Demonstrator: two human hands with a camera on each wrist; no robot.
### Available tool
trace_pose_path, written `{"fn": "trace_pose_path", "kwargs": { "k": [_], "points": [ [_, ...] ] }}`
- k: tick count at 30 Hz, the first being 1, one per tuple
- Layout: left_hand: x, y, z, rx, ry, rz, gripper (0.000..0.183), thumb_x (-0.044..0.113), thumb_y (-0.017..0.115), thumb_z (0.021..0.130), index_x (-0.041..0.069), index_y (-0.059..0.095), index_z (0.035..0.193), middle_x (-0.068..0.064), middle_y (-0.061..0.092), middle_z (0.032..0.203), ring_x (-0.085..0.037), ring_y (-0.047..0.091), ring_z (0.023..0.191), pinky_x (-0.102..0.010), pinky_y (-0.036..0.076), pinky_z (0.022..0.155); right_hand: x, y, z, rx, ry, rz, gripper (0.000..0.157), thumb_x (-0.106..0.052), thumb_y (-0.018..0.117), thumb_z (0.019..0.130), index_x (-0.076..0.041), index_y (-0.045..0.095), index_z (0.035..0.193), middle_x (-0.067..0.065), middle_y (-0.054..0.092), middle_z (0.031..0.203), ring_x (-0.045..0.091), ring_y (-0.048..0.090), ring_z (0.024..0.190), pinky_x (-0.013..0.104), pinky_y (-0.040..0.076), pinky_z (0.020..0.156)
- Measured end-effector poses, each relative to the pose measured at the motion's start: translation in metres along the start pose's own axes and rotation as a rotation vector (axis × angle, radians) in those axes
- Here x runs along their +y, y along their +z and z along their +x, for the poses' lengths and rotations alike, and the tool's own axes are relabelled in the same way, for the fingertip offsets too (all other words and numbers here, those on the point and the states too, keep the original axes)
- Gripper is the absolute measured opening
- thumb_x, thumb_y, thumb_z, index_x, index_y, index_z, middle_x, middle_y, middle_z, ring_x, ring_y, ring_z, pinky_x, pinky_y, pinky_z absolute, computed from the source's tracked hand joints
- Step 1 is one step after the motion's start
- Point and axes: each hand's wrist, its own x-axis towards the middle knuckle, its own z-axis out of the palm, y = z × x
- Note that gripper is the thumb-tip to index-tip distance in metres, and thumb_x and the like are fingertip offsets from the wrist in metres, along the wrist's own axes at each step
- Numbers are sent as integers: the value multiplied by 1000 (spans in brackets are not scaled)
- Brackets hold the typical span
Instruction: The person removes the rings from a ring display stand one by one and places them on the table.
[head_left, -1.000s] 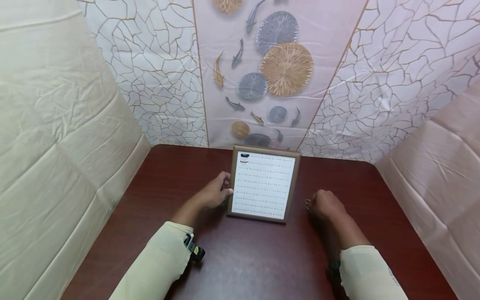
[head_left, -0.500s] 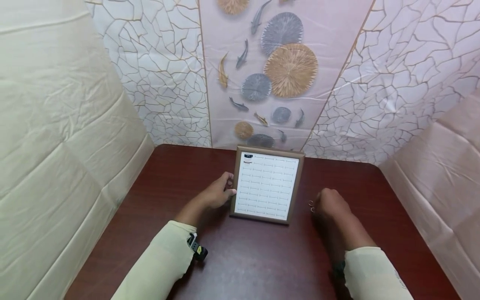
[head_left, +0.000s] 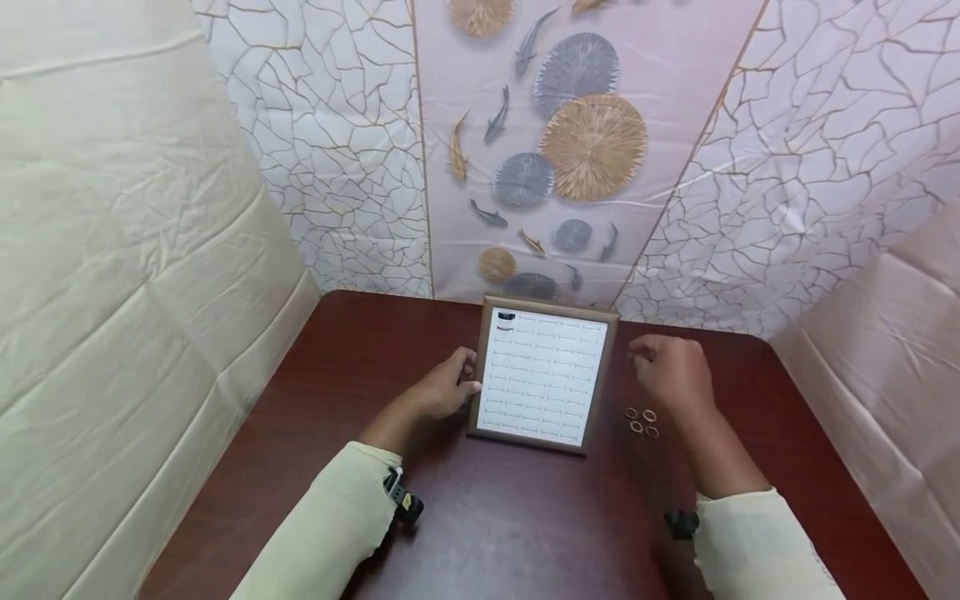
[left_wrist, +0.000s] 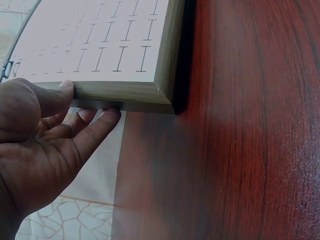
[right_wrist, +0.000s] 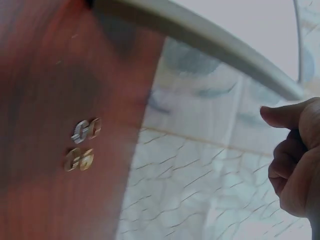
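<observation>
A brown-framed white board (head_left: 542, 379) printed with rows of short line marks leans back on the dark red table. A dark band-like item (head_left: 506, 317) is in its top-left slot. My left hand (head_left: 442, 387) grips the board's left edge, thumb on the front and fingers behind in the left wrist view. Several rings (head_left: 642, 422), gold and silver toned, lie grouped on the table to the board's right. My right hand (head_left: 675, 375) is raised beyond them, beside the board's right edge. Its fingers look curled in the blurred right wrist view; whether they pinch anything is hidden.
Behind the table (head_left: 502, 517) hangs a patterned curtain (head_left: 592, 150) with fish and round motifs. Beige cloth (head_left: 150, 292) closes off the left side, and similar cloth (head_left: 885, 350) the right. A black strap (head_left: 405, 500) is on the left wrist.
My right hand has left the rings and moved up and away toward the board's upper right side, uncovering the whole group. The left hand stays on the board; the head view shifts slightly.
</observation>
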Motion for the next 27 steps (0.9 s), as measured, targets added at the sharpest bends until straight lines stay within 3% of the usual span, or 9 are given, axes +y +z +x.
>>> {"fn": "trace_pose_path", "kwargs": {
  "k": [4,8,16,22,27],
  "points": [
    [2,0,-2,-5,-5,8,33,10,60,112,3,46,141,-20,58,132,-32,58,122,-50,51,110,-25,-1,2,140,-60,-14,17,2,71,95,-2,85,103,18,83,95,42,77,85,58,57,70],
    [3,0,-1,-5,-21,0,35,11,59,112,4,45,143,-18,56,134,-31,57,123,-49,51,107,-51,2,6,219,-131,-31,10,-1,75,97,-2,84,99,20,80,86,42,75,79,57,56,66],
    [2,0,0,-2,-24,1,36,11,60,112,4,44,143,-19,56,134,-32,58,121,-49,53,105,-85,17,11,170,-257,-51,13,-2,73,100,-3,84,107,17,83,101,37,81,90,54,63,71],
    [1,1,0,7,-24,-3,35,10,60,111,4,45,143,-18,57,132,-31,58,121,-49,52,106,-98,25,17,132,-278,-7,12,-3,75,100,-7,85,104,13,84,100,34,81,94,54,64,75],
    [2,0,0,0,-13,-4,36,9,60,111,3,45,143,-18,56,131,-31,58,119,-48,53,102,-106,34,24,127,-316,-1,9,-4,78,98,-9,85,100,10,84,95,31,81,88,50,64,71]
  ]
}}
